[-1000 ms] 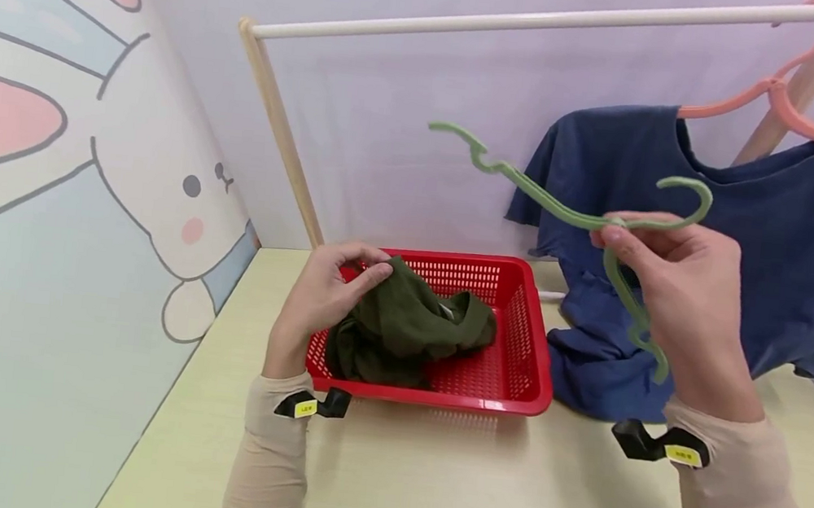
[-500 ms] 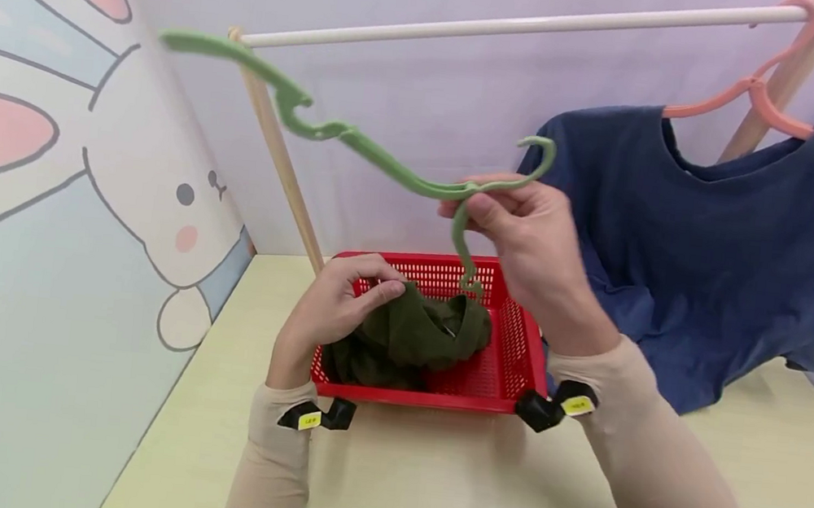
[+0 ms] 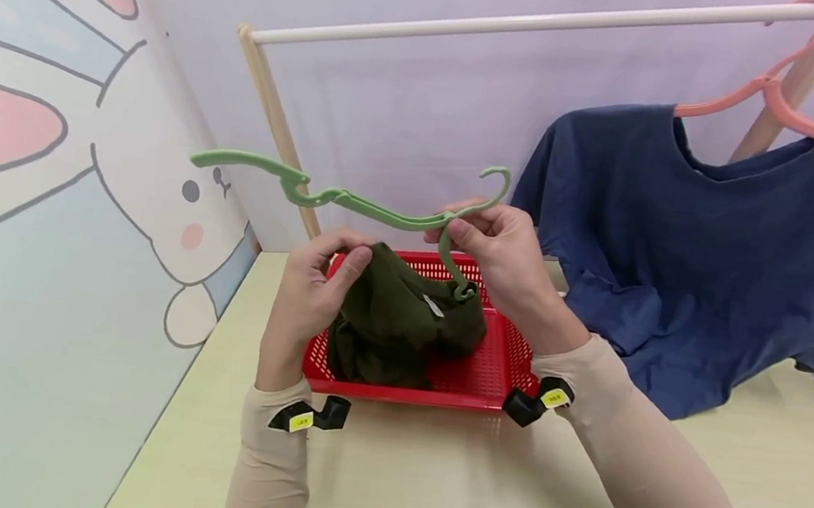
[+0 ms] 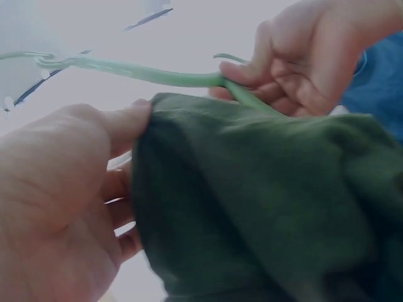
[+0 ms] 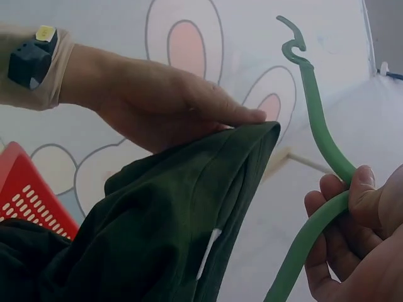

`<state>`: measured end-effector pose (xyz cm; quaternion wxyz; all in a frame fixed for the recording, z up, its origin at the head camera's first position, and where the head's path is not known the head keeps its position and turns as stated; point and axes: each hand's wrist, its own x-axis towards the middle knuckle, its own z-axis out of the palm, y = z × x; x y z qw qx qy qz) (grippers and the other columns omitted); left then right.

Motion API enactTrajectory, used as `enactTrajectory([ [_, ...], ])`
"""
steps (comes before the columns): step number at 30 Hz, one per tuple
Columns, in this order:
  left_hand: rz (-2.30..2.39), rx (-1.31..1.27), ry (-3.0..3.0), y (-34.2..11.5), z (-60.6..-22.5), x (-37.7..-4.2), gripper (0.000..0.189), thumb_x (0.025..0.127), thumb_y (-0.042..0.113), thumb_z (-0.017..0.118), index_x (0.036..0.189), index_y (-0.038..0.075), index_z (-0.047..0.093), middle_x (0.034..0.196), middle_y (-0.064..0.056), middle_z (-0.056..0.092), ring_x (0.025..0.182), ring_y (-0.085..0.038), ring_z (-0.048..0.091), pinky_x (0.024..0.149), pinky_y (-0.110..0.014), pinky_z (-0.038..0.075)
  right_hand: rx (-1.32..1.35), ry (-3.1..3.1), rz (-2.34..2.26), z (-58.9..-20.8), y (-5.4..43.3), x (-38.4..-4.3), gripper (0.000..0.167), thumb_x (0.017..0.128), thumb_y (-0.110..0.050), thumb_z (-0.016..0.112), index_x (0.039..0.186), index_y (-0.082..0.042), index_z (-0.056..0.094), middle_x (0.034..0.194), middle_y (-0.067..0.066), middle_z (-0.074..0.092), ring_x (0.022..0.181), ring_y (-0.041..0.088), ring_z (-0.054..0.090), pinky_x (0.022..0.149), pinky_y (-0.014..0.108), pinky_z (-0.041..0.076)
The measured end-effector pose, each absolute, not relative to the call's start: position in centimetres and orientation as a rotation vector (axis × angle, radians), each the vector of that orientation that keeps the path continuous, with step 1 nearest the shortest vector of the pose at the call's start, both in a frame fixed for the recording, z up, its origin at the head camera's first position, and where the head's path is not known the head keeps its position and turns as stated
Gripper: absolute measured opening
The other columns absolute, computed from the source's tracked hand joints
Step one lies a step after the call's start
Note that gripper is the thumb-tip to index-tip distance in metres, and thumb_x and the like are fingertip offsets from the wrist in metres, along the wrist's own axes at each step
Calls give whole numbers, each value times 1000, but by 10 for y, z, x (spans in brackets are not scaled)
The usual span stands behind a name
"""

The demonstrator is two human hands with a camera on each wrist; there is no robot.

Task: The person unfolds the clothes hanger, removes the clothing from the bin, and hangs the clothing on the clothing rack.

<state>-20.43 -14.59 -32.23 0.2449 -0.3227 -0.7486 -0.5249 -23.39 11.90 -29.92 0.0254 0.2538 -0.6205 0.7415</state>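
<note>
My left hand [image 3: 311, 294] pinches the neckline edge of a dark green shirt [image 3: 401, 311] between thumb and fingers, lifting part of it; the rest lies in the red basket [image 3: 408, 396]. A white label shows inside the collar. My right hand [image 3: 506, 251] pinches a green clothes hanger [image 3: 381, 212] where its arms meet below the hook. One hanger arm extends left above the shirt. The other points down, its lower end at the shirt's neck opening. In the right wrist view, the hanger [image 5: 321, 126] stands just right of the raised collar [image 5: 242, 170].
A rack with a white rod [image 3: 532, 22] and wooden posts stands behind the basket. On its right, a blue shirt [image 3: 697, 225] hangs from a pink hanger [image 3: 769, 88], its lower part reaching the table [image 3: 392, 482]. A wall with a rabbit drawing borders the left.
My right hand has brought the green hanger leftward from before the blue shirt to above the basket, its lower arm coming down to the green collar. My left hand keeps its pinch and has risen slightly.
</note>
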Motion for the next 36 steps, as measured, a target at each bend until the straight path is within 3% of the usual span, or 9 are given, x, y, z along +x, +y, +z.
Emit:
enactTrajectory([
  [4, -1479, -812, -1891, -149, -321, -205, 24, 111, 12, 69, 118, -10, 72, 103, -2, 70, 91, -15, 60, 77, -25, 50, 735, -1968, 2281, -306, 122, -236, 17, 108, -9, 70, 122, -4, 79, 101, 5, 84, 106, 33, 77, 91, 38, 61],
  [9, -1518, -622, -1753, -151, -320, -205, 42, 113, 28, 69, 116, -14, 70, 99, 6, 69, 81, -12, 55, 69, -23, 44, 698, -1962, 2297, -313, 123, -237, 17, 109, -1, 67, 122, -1, 78, 99, 1, 85, 100, 23, 81, 91, 34, 62],
  [17, -1622, -462, -1562, -154, -315, -205, 18, 113, 15, 68, 108, 1, 79, 100, -2, 74, 88, -15, 63, 79, -25, 51, 684, -1937, 2312, -322, 124, -240, 17, 109, 5, 65, 118, 0, 78, 96, -1, 84, 94, 15, 81, 91, 31, 65],
  [22, -1624, -468, -1568, -150, -315, -205, 21, 112, 16, 70, 107, -3, 79, 97, -2, 73, 83, -14, 60, 74, -24, 49, 720, -1853, 2367, -323, 121, -238, 16, 108, -2, 69, 115, -7, 82, 98, 2, 84, 96, 21, 80, 92, 32, 65],
  [28, -1616, -475, -1611, -145, -317, -206, 28, 112, 20, 70, 108, -8, 77, 92, 2, 69, 80, -12, 56, 70, -24, 45, 786, -1723, 2475, -324, 117, -236, 17, 98, -18, 80, 113, -12, 86, 102, 7, 85, 97, 23, 81, 95, 36, 66],
  [31, -1634, -457, -1577, -144, -316, -205, 24, 113, 17, 69, 107, -4, 78, 92, 2, 70, 81, -12, 57, 72, -24, 46, 733, -1779, 2476, -329, 118, -236, 14, 101, -12, 77, 110, -15, 87, 100, 5, 85, 95, 21, 82, 93, 34, 66],
  [36, -1711, -419, -1466, -145, -312, -204, 16, 112, 10, 68, 104, 1, 78, 93, -4, 72, 83, -15, 65, 74, -25, 54, 643, -1856, 2443, -337, 120, -235, 26, 107, 1, 68, 107, -16, 88, 97, 3, 85, 95, 18, 80, 89, 30, 65],
])
